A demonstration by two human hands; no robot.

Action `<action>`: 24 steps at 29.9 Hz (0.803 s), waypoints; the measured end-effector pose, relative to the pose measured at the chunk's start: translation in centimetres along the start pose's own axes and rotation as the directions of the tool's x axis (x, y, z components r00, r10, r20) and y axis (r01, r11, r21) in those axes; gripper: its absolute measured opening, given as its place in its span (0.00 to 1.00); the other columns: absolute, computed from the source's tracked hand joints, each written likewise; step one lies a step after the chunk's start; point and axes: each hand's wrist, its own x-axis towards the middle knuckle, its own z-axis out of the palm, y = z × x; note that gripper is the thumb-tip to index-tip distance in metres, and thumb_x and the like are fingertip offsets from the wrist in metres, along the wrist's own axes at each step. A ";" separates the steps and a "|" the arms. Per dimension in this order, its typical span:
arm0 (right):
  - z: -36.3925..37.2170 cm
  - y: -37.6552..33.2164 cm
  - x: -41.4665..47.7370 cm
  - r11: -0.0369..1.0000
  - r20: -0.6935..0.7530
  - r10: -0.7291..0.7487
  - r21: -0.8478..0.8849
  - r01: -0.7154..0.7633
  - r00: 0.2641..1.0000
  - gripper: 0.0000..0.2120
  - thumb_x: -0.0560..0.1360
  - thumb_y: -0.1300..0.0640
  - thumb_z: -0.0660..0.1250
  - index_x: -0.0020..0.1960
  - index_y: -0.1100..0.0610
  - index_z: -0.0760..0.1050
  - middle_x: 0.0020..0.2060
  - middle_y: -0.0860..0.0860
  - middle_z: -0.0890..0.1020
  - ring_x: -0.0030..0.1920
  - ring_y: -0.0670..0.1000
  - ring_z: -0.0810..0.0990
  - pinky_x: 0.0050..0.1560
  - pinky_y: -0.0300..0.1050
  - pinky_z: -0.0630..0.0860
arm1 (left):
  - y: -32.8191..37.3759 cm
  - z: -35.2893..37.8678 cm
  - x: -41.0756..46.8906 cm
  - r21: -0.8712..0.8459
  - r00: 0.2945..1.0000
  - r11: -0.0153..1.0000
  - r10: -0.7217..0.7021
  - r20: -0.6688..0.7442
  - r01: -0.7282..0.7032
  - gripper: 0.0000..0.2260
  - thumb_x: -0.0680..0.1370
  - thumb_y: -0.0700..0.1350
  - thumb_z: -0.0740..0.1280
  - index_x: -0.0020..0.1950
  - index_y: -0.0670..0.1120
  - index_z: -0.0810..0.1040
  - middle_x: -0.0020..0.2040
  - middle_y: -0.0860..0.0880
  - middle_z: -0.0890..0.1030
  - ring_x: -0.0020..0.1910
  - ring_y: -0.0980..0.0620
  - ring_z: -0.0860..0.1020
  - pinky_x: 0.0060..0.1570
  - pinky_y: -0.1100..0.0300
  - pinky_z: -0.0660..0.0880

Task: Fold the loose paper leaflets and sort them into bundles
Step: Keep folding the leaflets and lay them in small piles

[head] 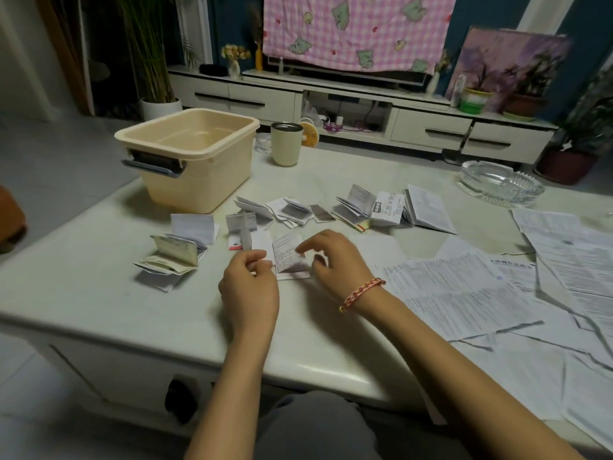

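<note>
Left hand (248, 290), right hand (338, 260) pinching folded leaflet (289, 258) — beige tub (202, 184) behind

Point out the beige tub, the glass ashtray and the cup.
beige tub (199, 184), head view, front wall.
glass ashtray (491, 198), head view, near rim.
cup (285, 148), head view, side wall.

Folded leaflet (290, 258) on table (185, 313), centre. Left hand (248, 287) at its 8 o'clock, fingers curled by the edge. Right hand (335, 260) at 3 o'clock, fingertips on the upper corner; pinch unclear for both. Folded bundles (175, 254) at 9 o'clock. Beige bin (189, 154) at 11. Unfolded sheets (464, 293) at 4. Glass ashtray (501, 184) at 2.
</note>
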 end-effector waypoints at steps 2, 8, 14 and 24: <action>-1.4 0.2 0.0 0.994 -0.086 0.053 0.096 -0.044 0.995 0.19 0.68 0.75 0.57 0.50 0.61 0.81 0.49 0.57 0.81 0.48 0.53 0.76 0.50 0.34 0.70 | 0.5 0.0 -0.1 -0.012 0.999 1.000 0.018 -0.046 -0.018 0.13 0.74 0.35 0.58 0.42 0.52 0.75 0.42 0.48 0.82 0.47 0.40 0.80 0.49 0.45 0.77; -6.1 2.2 -0.5 0.957 -0.166 0.235 0.211 -0.198 0.958 0.19 0.69 0.75 0.56 0.49 0.62 0.81 0.42 0.51 0.81 0.43 0.45 0.77 0.49 0.33 0.73 | 1.6 0.5 -1.2 -0.038 0.995 0.994 0.101 -0.011 -0.101 0.10 0.75 0.34 0.60 0.45 0.47 0.75 0.44 0.46 0.81 0.45 0.43 0.80 0.48 0.54 0.75; -10.4 6.0 -2.7 0.903 -0.069 0.424 0.116 -0.415 0.903 0.11 0.72 0.67 0.66 0.55 0.63 0.78 0.51 0.57 0.82 0.48 0.51 0.79 0.53 0.40 0.75 | 2.6 2.3 -3.3 -0.012 0.892 0.974 0.211 0.400 -0.225 0.09 0.77 0.35 0.61 0.46 0.48 0.76 0.42 0.54 0.79 0.43 0.50 0.78 0.40 0.68 0.71; -7.0 5.4 -9.3 0.773 0.068 0.574 -0.375 -0.513 0.816 0.36 0.72 0.40 0.65 0.70 0.59 0.59 0.66 0.57 0.68 0.64 0.56 0.69 0.64 0.48 0.68 | 3.7 4.1 -5.6 0.030 0.731 0.943 0.237 0.640 -0.332 0.07 0.78 0.39 0.62 0.47 0.50 0.77 0.43 0.53 0.79 0.44 0.51 0.80 0.41 0.65 0.71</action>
